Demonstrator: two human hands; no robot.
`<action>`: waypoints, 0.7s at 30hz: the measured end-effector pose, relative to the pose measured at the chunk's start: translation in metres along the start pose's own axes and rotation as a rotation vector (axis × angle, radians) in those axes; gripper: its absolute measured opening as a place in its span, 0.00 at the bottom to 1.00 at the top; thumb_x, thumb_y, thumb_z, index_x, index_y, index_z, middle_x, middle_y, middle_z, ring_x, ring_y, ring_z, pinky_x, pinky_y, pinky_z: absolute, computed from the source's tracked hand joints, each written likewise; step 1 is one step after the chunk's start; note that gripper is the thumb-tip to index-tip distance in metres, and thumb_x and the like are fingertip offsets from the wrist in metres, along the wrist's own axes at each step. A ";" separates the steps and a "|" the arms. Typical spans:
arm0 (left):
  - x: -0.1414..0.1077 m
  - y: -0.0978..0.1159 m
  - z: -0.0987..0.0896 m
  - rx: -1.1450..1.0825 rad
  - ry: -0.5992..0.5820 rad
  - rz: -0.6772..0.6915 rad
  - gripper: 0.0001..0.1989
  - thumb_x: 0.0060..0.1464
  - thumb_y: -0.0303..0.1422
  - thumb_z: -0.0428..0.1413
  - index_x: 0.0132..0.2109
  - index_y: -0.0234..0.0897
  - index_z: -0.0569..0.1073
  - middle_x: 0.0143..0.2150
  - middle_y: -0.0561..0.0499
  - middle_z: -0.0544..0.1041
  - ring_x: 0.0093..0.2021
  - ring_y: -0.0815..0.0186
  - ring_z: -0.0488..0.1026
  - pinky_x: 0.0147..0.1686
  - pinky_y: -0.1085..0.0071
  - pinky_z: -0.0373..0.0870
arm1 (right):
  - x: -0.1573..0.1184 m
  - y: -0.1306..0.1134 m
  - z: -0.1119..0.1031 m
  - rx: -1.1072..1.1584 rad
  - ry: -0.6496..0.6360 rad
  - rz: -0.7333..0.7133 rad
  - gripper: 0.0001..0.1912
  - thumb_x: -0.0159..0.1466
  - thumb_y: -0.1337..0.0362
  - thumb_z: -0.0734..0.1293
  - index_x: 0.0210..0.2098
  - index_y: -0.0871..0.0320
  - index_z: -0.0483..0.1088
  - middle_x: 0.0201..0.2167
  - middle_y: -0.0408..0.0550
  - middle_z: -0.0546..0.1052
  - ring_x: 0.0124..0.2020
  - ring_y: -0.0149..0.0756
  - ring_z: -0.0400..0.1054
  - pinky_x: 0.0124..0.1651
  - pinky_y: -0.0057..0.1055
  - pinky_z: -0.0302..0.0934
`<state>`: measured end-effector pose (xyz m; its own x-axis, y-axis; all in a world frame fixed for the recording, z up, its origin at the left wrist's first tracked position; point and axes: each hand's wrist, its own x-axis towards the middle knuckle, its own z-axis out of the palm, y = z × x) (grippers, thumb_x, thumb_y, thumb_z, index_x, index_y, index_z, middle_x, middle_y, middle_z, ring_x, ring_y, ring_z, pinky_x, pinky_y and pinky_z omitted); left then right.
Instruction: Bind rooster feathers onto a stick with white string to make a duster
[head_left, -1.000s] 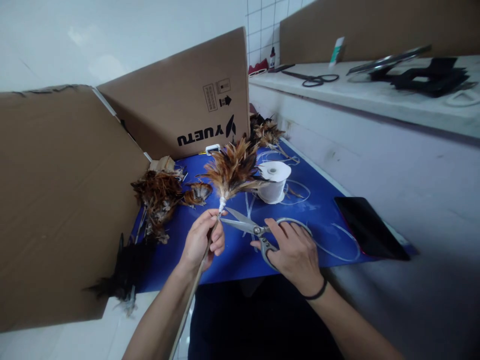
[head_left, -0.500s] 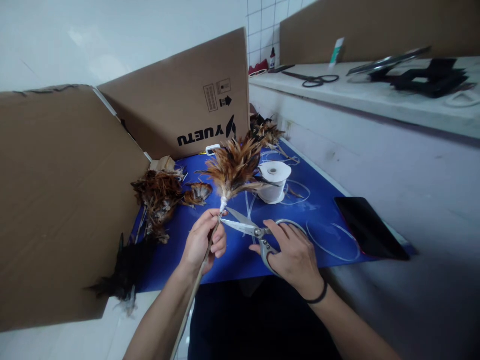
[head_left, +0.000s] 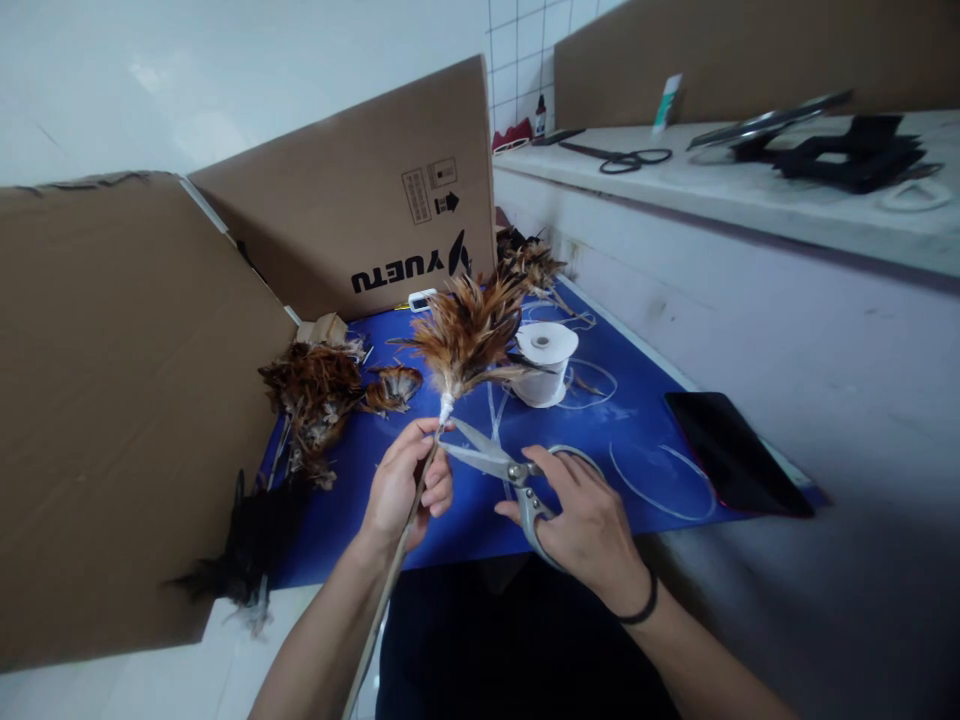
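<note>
My left hand is wrapped round a thin stick just below a white binding. Brown and orange feathers fan out from the stick's upper end. Grey-handled scissors are gripped in my right hand. Their blades are apart, with the tips close to my left fingers and the stick below the binding. Behind the scissors a white spool stands on the blue table surface, partly covered by feather tips.
Brown feather piles and black feathers lie left, beside cardboard. A dark phone lies right, near clear strands. Black scissors and a glue stick are on the white shelf.
The scissors and my right hand have shifted slightly left and down. My left hand holds the stick in nearly the same place. The whole view has moved slightly.
</note>
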<state>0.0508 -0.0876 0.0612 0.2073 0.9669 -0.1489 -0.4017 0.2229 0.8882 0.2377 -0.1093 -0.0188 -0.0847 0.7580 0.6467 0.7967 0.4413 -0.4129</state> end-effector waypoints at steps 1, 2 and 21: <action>0.000 0.000 0.000 0.000 0.002 -0.005 0.09 0.54 0.32 0.49 0.42 0.37 0.66 0.16 0.61 0.57 0.11 0.78 0.48 0.10 0.81 0.50 | -0.002 -0.001 -0.001 0.004 -0.006 -0.005 0.23 0.58 0.55 0.65 0.49 0.59 0.65 0.37 0.53 0.74 0.40 0.45 0.68 0.44 0.39 0.61; 0.000 0.000 0.001 0.000 0.002 -0.010 0.09 0.54 0.32 0.49 0.43 0.37 0.67 0.16 0.61 0.57 0.11 0.78 0.48 0.10 0.81 0.50 | -0.004 -0.002 -0.001 0.000 -0.008 -0.007 0.22 0.58 0.55 0.65 0.49 0.59 0.65 0.36 0.53 0.74 0.40 0.45 0.68 0.45 0.39 0.61; -0.003 -0.004 0.014 0.056 0.064 0.020 0.09 0.53 0.32 0.50 0.42 0.39 0.64 0.16 0.62 0.57 0.12 0.77 0.48 0.11 0.80 0.49 | -0.004 -0.015 0.007 -0.075 0.006 0.079 0.20 0.57 0.62 0.65 0.49 0.60 0.66 0.33 0.52 0.74 0.36 0.44 0.68 0.41 0.38 0.59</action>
<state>0.0641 -0.0927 0.0635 0.1411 0.9775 -0.1567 -0.3545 0.1977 0.9139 0.2220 -0.1148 -0.0199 -0.0171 0.7861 0.6179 0.8432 0.3434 -0.4136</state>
